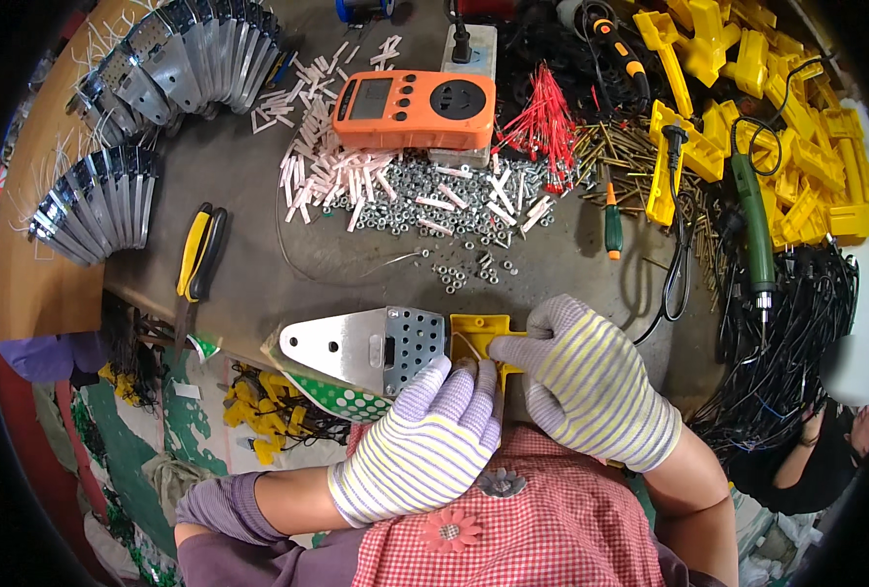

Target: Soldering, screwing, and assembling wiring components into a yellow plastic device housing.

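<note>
Yellow housing point(479, 325) is placed just beside the right end of the perforated metal plate point(344, 338), at the front of the table point(258, 279). Left-hand point(420, 445) fingers are set close together at its lower side; right-hand point(596, 377) fingers are curled narrowly at its right. Firm grip by either cannot be told. Judged best: 1 hand bracing, 1 adjusting, no force applied.

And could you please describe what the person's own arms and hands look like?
The left hand and right hand wear knitted gloves striped yellow, white and purple. Purple-grey gathered fabric wraps part of the left arm; the right forearm is bare beyond its glove.
</note>
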Tool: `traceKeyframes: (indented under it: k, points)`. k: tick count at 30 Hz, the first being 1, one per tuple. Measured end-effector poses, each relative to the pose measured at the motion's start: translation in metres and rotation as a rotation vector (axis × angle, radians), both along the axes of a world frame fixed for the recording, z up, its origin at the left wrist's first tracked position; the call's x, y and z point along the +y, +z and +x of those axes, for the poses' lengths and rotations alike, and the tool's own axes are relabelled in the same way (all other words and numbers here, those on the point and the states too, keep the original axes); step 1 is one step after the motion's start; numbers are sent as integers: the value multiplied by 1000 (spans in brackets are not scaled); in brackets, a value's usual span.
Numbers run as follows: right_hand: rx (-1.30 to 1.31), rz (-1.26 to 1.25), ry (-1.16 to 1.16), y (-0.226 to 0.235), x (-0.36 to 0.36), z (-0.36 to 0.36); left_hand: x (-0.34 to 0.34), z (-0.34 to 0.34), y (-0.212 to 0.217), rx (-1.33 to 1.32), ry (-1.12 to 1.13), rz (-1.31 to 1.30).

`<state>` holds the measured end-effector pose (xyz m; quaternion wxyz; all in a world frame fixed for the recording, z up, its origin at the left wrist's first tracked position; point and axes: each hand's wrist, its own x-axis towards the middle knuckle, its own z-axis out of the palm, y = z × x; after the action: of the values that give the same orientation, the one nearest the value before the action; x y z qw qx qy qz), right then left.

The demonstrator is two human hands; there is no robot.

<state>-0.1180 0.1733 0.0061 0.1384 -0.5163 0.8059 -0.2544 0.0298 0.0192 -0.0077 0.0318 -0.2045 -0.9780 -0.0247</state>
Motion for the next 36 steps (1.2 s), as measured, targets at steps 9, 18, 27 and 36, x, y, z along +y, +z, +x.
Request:
traceKeyframes:
  k: [9, 18, 27, 36]
  points:
    - [-42, 70, 39, -2, -2, 0, 0, 2, -7, 39, -13, -55]
    - [385, -109, -200, 12, 32, -73, 2, 3, -7, 61, 47, -50]
    - [755, -97, -495, 11, 105, -226, 0, -1, -9, 53, -1, 22]
    - [1259, -188, -666, 60, 124, -141, -1, -3, -9, 74, 32, 81]
